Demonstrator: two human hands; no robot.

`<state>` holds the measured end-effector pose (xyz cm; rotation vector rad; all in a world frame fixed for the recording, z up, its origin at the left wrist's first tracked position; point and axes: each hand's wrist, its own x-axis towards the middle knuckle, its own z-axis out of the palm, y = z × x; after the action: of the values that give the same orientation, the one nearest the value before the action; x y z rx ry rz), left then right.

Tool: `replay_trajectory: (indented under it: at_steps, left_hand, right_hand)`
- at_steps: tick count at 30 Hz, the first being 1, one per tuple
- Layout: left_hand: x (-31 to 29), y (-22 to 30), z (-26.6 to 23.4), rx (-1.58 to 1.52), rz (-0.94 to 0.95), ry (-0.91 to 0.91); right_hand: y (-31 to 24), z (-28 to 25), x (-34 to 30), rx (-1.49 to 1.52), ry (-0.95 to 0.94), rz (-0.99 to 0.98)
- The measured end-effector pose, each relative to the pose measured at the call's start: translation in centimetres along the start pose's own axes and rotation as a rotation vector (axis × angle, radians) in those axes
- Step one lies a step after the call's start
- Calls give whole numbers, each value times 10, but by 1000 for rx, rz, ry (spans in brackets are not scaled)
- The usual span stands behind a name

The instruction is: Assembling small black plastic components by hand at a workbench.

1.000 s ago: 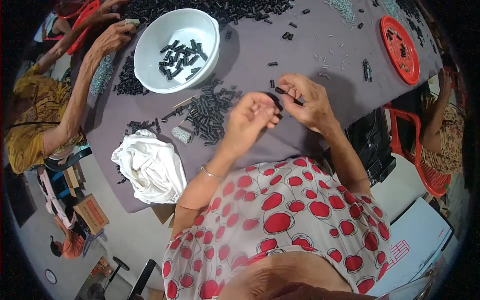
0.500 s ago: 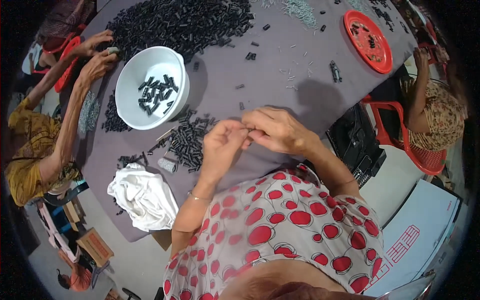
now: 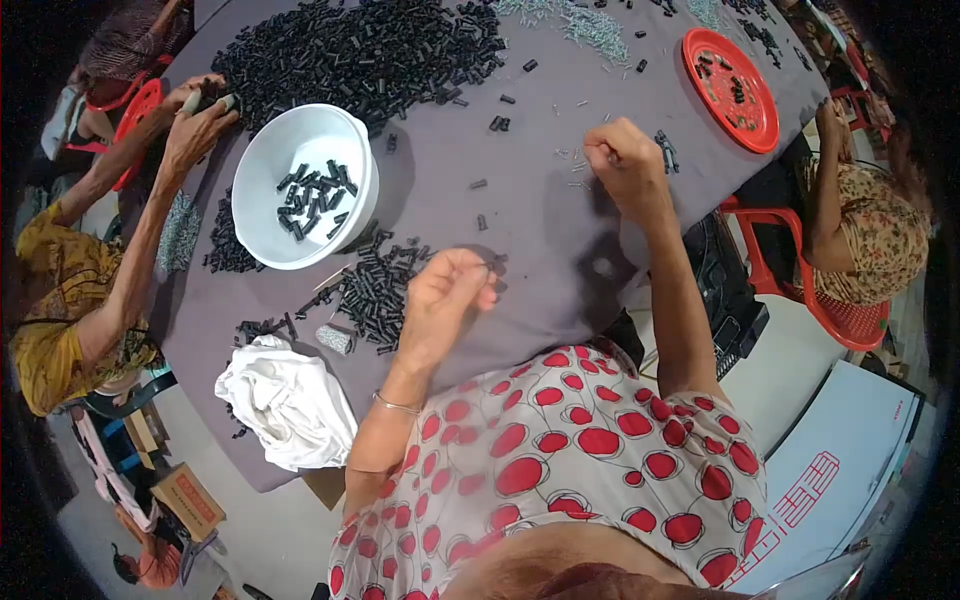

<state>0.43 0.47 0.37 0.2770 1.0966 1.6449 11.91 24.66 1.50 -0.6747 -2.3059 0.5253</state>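
My left hand (image 3: 440, 305) is pinched above the near part of the grey tablecloth, its fingertips on a small dark piece (image 3: 490, 268) that barely shows. A pile of short black plastic tubes (image 3: 375, 300) lies just to its left. Farther out and to the right, my right hand (image 3: 628, 165) is closed, fingers curled and thumb against them; whatever it may hold is hidden. Close by its fingertips lie several thin silver pins (image 3: 577, 168). Past its knuckles sits a small cluster of dark parts (image 3: 667, 150).
A white bowl (image 3: 350, 225) with black tubes stands at the left, before a large black heap (image 3: 350, 60). Nearby are a white cloth (image 3: 285, 405) and a co-worker's hands (image 3: 200, 120). A red plate (image 3: 690, 60) with small parts lies far right; silver pins (image 3: 590, 35) are heaped at the back.
My right hand has left my left hand and moved away, up and to the right, to the loose pins. My left hand has stayed nearly in place, still pinched.
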Motion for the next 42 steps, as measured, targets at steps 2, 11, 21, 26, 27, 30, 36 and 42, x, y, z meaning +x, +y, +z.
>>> replay_trajectory:
  at_steps: [2, 11, 21, 26, 27, 30, 36, 42]
  left_hand:
    - [0, 1, -1, 4, -11, -26]
    - [-3, -1, -3, 17, -29, -10]
    - [2, 2, -2, -14, 26, 67]
    - [6, -4, -5, -93, 98, 33]
    - [6, -4, -4, -57, 118, 32]
    - [3, -5, -3, 6, 141, 31]
    - [2, -7, -7, 75, 150, 2]
    - [3, 1, -5, -223, 27, -53]
  right_hand:
    - [4, 3, 3, 4, -61, -41]
    - [5, 15, 5, -196, -169, -185]
    - [-59, 1, -9, 379, -439, -30]
    - [-85, 8, -19, 401, -435, -255]
    - [-87, 9, -21, 335, -422, -285]
    - [-89, 11, -26, 213, -419, -333]
    - [-94, 14, -29, 142, -431, -386]
    - [-92, 14, -25, 510, -463, -154]
